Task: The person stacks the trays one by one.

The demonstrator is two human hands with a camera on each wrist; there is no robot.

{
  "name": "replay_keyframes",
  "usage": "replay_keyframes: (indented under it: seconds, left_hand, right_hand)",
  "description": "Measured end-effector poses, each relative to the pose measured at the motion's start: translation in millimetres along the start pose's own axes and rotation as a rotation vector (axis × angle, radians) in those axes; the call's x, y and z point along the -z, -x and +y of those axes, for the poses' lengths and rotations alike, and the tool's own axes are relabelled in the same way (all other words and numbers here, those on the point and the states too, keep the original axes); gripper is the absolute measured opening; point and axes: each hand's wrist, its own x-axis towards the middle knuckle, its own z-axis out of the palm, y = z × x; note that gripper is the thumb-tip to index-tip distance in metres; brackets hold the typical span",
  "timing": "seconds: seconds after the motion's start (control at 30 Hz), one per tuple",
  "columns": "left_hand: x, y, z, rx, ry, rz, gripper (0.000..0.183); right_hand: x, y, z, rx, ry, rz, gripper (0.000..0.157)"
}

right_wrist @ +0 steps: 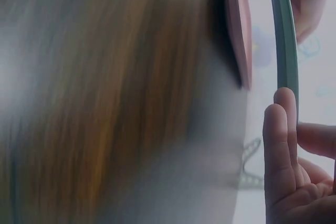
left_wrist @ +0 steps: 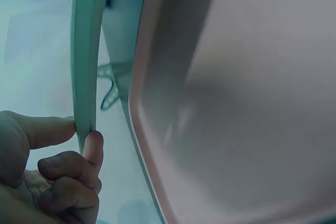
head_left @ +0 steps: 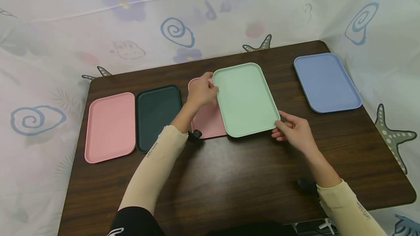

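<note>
A mint green tray (head_left: 246, 99) is held up above the table between two hands. My left hand (head_left: 201, 91) pinches its far left corner, thumb on one face and fingers on the other, as the left wrist view shows of the tray's edge (left_wrist: 86, 51). At the near right corner my right hand (head_left: 293, 130) pinches the rim with thumb and fingers. Beneath, a pink tray (head_left: 208, 119) lies on the table, partly covered by the green one and the left hand. In the right wrist view the green tray's edge (right_wrist: 286, 40) stands apart from the pink tray (right_wrist: 239, 24).
On the dark wooden table (head_left: 229, 177) a second pink tray (head_left: 111, 128) lies at the left, right beside a dark green tray (head_left: 158, 117). A blue tray (head_left: 328, 83) lies at the far right. Patterned cloth (head_left: 210, 14) hangs behind the table.
</note>
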Motion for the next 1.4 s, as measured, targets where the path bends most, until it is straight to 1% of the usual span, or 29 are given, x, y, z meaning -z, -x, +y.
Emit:
replay_keyframes:
  seconds: [0.3,0.47,0.57,0.73,0.87,1.17,1.4]
  left_hand:
    - [27.3,1.8,-30.7,0.057,0.061,-0.036,0.051]
    - [36.1,1.1,-48.7,0.071,0.052,-0.037,0.051]
    - [39.3,0.9,-57.8,0.096,0.054,-0.046,0.051]
    - [41.4,-1.4,-69.0,0.136,0.072,-0.064,0.053]
    - [40.6,-3.8,-76.9,0.148,0.054,-0.072,0.053]
    - [38.6,-6.0,-84.6,0.151,0.035,-0.071,0.054]
    - [36.5,-6.7,-89.7,0.145,0.011,-0.064,0.053]
  right_hand:
    - [-41.2,-4.7,-1.4,-0.010,-0.093,-0.055,0.054]
    - [-62.2,-7.1,-1.0,-0.019,-0.129,-0.065,0.055]
    - [-73.6,-8.5,-0.3,-0.024,-0.151,-0.075,0.055]
    - [-88.6,-11.1,2.1,-0.050,-0.179,-0.081,0.057]
    - [-96.4,-13.5,4.0,-0.065,-0.187,-0.089,0.058]
    - [-105.9,-16.1,7.6,-0.071,-0.166,-0.072,0.056]
    - [-107.5,-18.4,9.1,-0.072,-0.160,-0.066,0.055]
